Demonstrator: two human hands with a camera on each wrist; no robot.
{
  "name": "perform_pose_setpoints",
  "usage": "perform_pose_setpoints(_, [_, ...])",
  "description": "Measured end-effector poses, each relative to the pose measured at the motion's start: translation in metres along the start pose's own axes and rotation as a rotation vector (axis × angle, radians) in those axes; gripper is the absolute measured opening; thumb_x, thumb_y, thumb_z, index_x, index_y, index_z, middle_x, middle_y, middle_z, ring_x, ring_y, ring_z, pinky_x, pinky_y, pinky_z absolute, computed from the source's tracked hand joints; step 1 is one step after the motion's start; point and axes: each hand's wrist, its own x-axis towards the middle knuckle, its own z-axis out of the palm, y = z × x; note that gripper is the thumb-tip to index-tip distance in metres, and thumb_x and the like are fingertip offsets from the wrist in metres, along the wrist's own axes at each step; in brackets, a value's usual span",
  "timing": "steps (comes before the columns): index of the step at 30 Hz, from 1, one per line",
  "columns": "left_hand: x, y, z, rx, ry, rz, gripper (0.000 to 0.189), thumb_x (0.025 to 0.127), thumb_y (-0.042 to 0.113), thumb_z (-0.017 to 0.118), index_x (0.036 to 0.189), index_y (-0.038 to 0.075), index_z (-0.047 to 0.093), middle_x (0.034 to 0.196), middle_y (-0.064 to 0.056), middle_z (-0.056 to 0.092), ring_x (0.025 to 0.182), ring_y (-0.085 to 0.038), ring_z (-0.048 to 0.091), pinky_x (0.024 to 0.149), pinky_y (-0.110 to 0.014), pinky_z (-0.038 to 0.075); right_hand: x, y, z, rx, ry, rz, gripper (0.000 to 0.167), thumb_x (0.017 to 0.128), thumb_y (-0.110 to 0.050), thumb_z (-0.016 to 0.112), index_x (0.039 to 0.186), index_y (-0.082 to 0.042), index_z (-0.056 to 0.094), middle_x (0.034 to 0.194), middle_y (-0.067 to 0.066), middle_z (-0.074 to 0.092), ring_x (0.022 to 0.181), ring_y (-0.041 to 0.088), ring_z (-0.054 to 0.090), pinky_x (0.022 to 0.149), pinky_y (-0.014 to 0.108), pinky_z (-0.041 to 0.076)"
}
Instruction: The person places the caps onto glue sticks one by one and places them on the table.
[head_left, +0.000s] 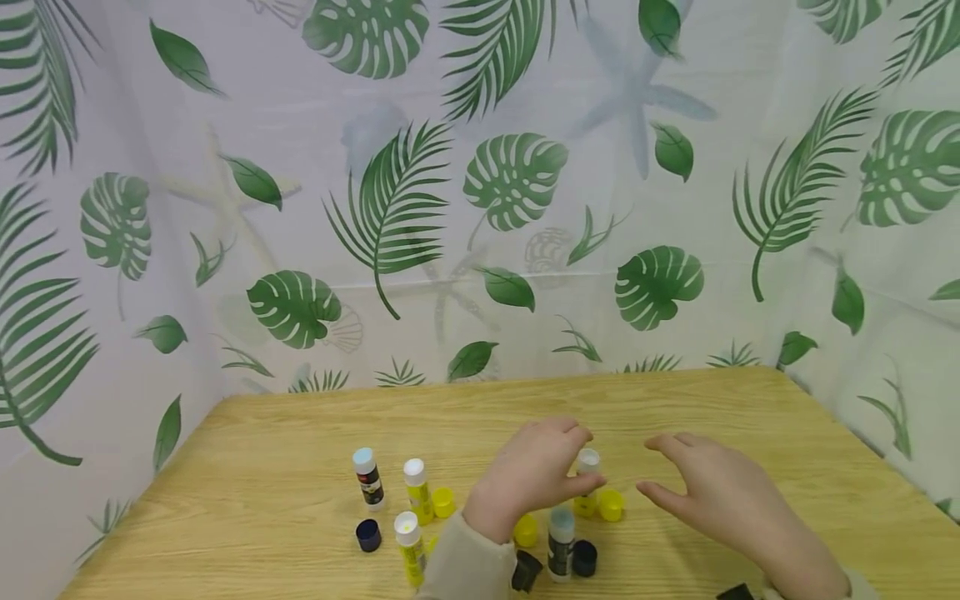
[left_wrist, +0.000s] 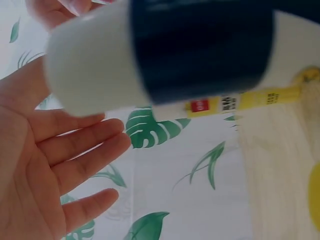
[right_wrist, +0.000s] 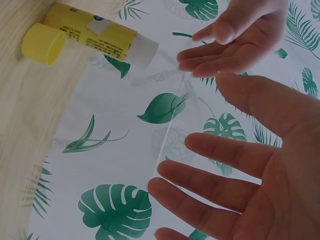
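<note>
My left hand [head_left: 531, 477] hovers over the glue sticks with its fingers spread and nothing in them. Just past its fingertips stands an uncapped yellow glue stick [right_wrist: 92, 32], upright on the table, with its yellow cap [head_left: 611, 505] beside it. Below the left hand in the head view is a dark-labelled glue stick [head_left: 561, 546] with a pale blue top; its black cap [head_left: 585, 558] lies to its right. My right hand [head_left: 723, 500] is in the air to the right of these, fingers extended, holding nothing. The two hands are apart, facing each other.
On the left stand a black-labelled glue stick [head_left: 369, 479], a yellow glue stick [head_left: 417, 492] and another yellow one [head_left: 409, 546]. Nearby lie a dark cap [head_left: 368, 535] and yellow caps [head_left: 443, 502]. A leaf-patterned cloth [head_left: 450, 333] hangs behind the wooden table [head_left: 285, 467].
</note>
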Motion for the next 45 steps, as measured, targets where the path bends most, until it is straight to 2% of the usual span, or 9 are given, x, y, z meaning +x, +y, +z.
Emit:
perform_pose_setpoints(6, [0.004,-0.002,0.008,-0.038,-0.074,-0.028,0.044,0.084,0.041,0.057,0.116,0.010,0.055,0.107,0.002,0.056,0.086,-0.006,0.055,0.073,-0.017,0.043,0.000,0.001,0.000,0.004,-0.019,0.008,0.045,0.074,-0.039,0.067,0.104,-0.006,0.060,0.098,0.010,0.062,0.082,0.025,0.060,0.064,0.041,0.048])
perform_pose_setpoints(15, [0.008,-0.002,0.019,-0.017,-0.117,-0.044,0.040,0.082,0.038,0.060,0.112,0.012,0.057,0.100,0.005,0.055,0.079,-0.004,0.053,0.068,-0.016,0.043,-0.001,0.001,0.001,-0.002,-0.021,0.010,0.044,0.074,-0.038,0.068,0.103,-0.007,0.061,0.097,0.009,0.062,0.084,0.026,0.059,0.067,0.042,0.048])
perform_pose_setpoints(20, [0.009,-0.001,0.022,-0.018,-0.142,-0.053,0.033,0.080,0.037,0.062,0.103,0.014,0.058,0.089,0.008,0.053,0.070,-0.001,0.050,0.062,-0.015,0.041,0.000,0.000,0.002,0.000,-0.031,0.013,0.044,0.074,-0.038,0.068,0.103,-0.007,0.061,0.097,0.009,0.062,0.084,0.026,0.059,0.067,0.043,0.047])
perform_pose_setpoints(24, [0.009,0.000,0.025,-0.004,-0.150,-0.047,0.026,0.080,0.034,0.063,0.097,0.015,0.058,0.082,0.009,0.051,0.065,-0.001,0.047,0.058,-0.014,0.039,0.000,0.000,0.003,0.001,-0.040,0.017,0.044,0.074,-0.038,0.068,0.104,-0.007,0.061,0.097,0.009,0.062,0.083,0.026,0.059,0.066,0.043,0.047])
perform_pose_setpoints(29, [0.010,0.000,0.027,0.012,-0.147,-0.049,0.027,0.080,0.032,0.064,0.100,0.016,0.057,0.085,0.008,0.053,0.065,-0.002,0.049,0.059,-0.015,0.040,0.001,0.000,0.003,0.003,-0.054,0.024,0.045,0.074,-0.039,0.068,0.104,-0.006,0.060,0.097,0.009,0.062,0.083,0.026,0.059,0.067,0.043,0.047])
perform_pose_setpoints(38, [0.009,-0.001,0.028,-0.024,-0.133,-0.025,0.029,0.078,0.030,0.067,0.099,0.018,0.052,0.086,0.011,0.054,0.063,-0.001,0.048,0.059,-0.014,0.039,0.001,-0.001,0.003,0.004,-0.081,0.042,0.047,0.074,-0.040,0.067,0.105,-0.006,0.060,0.099,0.010,0.061,0.086,0.027,0.059,0.069,0.044,0.047])
perform_pose_setpoints(45, [0.008,-0.002,0.028,-0.050,-0.149,-0.038,0.030,0.076,0.028,0.069,0.098,0.017,0.052,0.087,0.010,0.057,0.066,-0.002,0.051,0.060,-0.015,0.040,0.001,-0.001,0.004,0.018,-0.098,0.048,0.047,0.074,-0.042,0.066,0.105,-0.007,0.060,0.099,0.010,0.061,0.086,0.027,0.059,0.069,0.044,0.047])
